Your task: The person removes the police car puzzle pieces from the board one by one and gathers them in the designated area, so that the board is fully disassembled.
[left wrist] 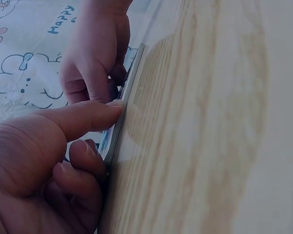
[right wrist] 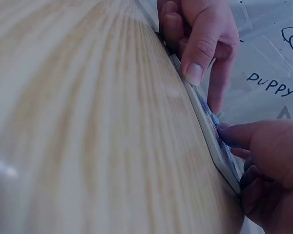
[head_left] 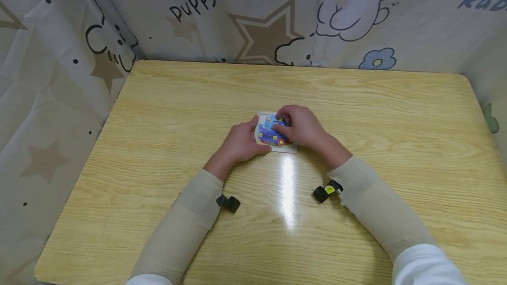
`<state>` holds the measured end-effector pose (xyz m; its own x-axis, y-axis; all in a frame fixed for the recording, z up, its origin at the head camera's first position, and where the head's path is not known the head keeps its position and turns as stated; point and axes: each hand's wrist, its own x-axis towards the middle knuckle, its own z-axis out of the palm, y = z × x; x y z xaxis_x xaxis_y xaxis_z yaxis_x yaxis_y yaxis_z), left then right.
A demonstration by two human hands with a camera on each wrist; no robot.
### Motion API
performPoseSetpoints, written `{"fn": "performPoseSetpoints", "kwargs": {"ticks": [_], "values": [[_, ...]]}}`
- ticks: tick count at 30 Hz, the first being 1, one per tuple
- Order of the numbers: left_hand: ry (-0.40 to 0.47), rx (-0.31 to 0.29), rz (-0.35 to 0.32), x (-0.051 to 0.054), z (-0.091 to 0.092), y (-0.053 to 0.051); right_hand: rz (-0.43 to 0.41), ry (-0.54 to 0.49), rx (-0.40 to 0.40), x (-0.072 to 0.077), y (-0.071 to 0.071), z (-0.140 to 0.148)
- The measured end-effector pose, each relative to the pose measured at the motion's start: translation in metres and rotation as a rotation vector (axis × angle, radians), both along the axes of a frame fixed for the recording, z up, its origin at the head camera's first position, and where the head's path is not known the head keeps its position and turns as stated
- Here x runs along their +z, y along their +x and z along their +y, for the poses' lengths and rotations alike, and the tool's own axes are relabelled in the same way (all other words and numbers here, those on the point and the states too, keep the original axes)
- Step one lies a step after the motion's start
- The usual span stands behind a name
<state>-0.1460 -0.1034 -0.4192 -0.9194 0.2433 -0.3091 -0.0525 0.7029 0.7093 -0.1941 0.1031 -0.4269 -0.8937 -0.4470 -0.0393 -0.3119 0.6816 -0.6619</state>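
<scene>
A small flat jigsaw puzzle (head_left: 266,137) with a white border and a picture of a blue vehicle lies on the table. My left hand (head_left: 242,141) grips its left side, the thumb along the near edge and a finger by the far left corner. In the left wrist view the left thumb (left wrist: 95,117) presses the board's edge while the other fingers curl beside it. Over the upper right of the picture, my right hand (head_left: 304,127) pinches a small dark puzzle piece (head_left: 281,121) between thumb and forefinger, close to the board. The piece is mostly hidden by the fingers.
The wood-grain table (head_left: 158,113) surrounds the puzzle. A printed curtain (head_left: 253,16) hangs behind its far edge and along the sides. Small black cameras (head_left: 233,204) stick out from both wrists above the tabletop.
</scene>
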Motion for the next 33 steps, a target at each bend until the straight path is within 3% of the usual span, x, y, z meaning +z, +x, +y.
{"fn": "performPoseSetpoints", "kwargs": {"ticks": [10,17,33], "values": [[0.026,-0.004,0.035,-0.0046,-0.0021,0.0005,0.034,0.011,0.011,-0.0013,0.0008,0.0084],[0.024,-0.012,0.015,-0.0043,-0.002,0.0002,0.041,0.008,0.006,-0.0024,0.0027,0.0059],[0.046,-0.016,0.014,-0.0054,-0.003,0.0005,0.041,-0.004,0.073,-0.0036,0.0036,0.0082]]}}
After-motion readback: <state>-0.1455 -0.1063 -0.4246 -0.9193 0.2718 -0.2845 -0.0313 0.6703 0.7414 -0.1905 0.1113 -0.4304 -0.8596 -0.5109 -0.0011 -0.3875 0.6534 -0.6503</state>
